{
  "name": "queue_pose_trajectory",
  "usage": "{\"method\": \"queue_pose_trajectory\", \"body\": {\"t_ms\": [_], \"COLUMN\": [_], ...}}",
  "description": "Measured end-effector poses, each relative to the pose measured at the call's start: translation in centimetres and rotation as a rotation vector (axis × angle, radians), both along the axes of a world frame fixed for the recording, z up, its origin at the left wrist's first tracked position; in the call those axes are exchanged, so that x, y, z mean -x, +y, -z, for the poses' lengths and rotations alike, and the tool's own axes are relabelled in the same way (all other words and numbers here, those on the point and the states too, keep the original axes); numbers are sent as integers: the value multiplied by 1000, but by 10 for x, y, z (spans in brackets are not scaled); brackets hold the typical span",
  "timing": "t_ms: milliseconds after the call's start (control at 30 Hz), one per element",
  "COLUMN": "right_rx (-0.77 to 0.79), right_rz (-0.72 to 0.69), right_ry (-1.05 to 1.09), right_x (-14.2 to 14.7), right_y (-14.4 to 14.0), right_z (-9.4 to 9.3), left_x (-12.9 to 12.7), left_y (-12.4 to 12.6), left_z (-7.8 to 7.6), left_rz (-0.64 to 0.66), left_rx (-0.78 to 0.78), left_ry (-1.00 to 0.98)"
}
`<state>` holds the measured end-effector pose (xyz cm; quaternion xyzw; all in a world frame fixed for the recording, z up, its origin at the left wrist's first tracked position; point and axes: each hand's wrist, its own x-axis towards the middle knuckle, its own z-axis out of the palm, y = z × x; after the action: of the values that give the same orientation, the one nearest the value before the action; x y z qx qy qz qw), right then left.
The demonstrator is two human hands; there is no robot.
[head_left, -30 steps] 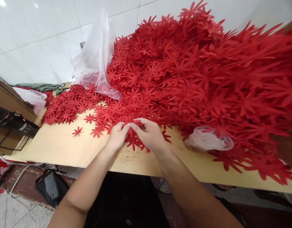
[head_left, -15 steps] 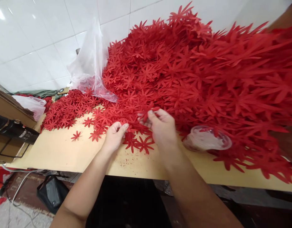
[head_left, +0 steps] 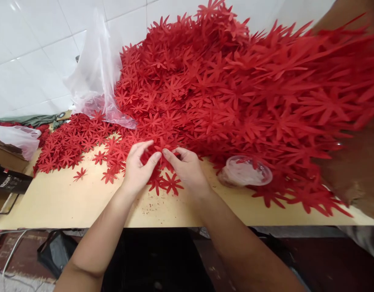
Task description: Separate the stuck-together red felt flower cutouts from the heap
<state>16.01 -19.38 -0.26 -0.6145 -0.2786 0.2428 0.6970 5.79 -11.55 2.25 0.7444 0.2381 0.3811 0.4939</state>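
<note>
My right hand (head_left: 187, 168) pinches a red flower-shaped cutout (head_left: 162, 145) between thumb and fingers, at the front of the pile. Facing it, my left hand (head_left: 140, 164) has its thumb and fingers curved and apart, close by the left of that cutout; the thumb tip lies near the other thumb. Behind both hands rises a big heap of red flower-shaped cutouts (head_left: 187, 89) with long narrow petals. Just below the hands, a loose flower cutout (head_left: 171, 183) lies on the pale tabletop (head_left: 92, 200).
A clear plastic tub (head_left: 246, 172) stands right of my hands. A translucent plastic bag (head_left: 95, 77) leans at the tiled wall (head_left: 37, 77). A black vacuum flask (head_left: 10, 180) lies at the left edge. At the right, a brown surface (head_left: 354, 174) borders the heap.
My right hand has brought the cutout left and down to my left hand, and the two are now close together. My left hand's fingers have spread. The view has shifted right.
</note>
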Motion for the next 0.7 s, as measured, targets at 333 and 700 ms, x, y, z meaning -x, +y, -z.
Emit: {"method": "queue_pose_trajectory", "body": {"t_ms": [333, 700], "right_rx": [11, 59], "right_rz": [-240, -89], "right_ry": [69, -23], "right_x": [-6, -5], "right_y": [-10, -7], "right_z": [0, 4], "left_x": [-11, 0], "left_y": [22, 6], "left_z": [5, 1], "left_rz": [-67, 82], "left_rx": [442, -85], "left_ry": [-119, 99]}}
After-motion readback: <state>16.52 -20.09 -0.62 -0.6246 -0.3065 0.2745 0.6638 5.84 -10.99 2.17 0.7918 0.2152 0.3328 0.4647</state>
